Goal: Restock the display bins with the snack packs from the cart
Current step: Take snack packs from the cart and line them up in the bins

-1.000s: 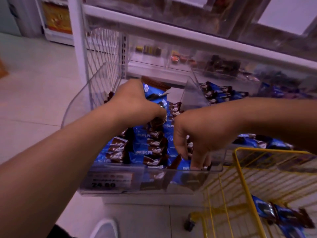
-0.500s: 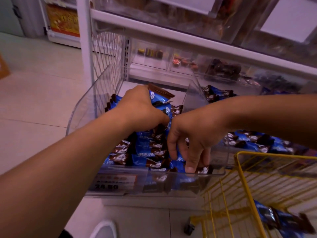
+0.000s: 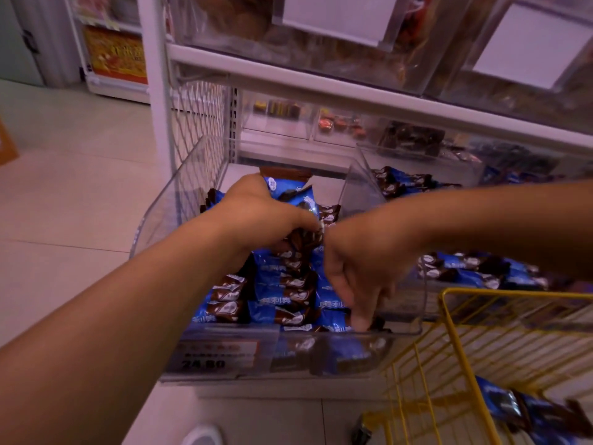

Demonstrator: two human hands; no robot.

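Note:
A clear plastic display bin on the low shelf holds rows of blue-and-brown snack packs. My left hand is over the middle of the bin and grips a bunch of the same packs, which stick up past my fingers. My right hand reaches down at the bin's front right corner, with its fingertips pushed among the packs by the front wall. What those fingertips hold is hidden. More snack packs lie in the yellow wire cart at the lower right.
A price label sits on the bin's front. A neighbouring bin to the right holds the same packs. Shelves with other clear bins rise above. Tiled floor lies to the left. My shoe shows below.
My right hand's fingertips have shifted slightly along the bin's front right corner. My left hand keeps its bunch of packs in about the same spot. The camera has tilted a little.

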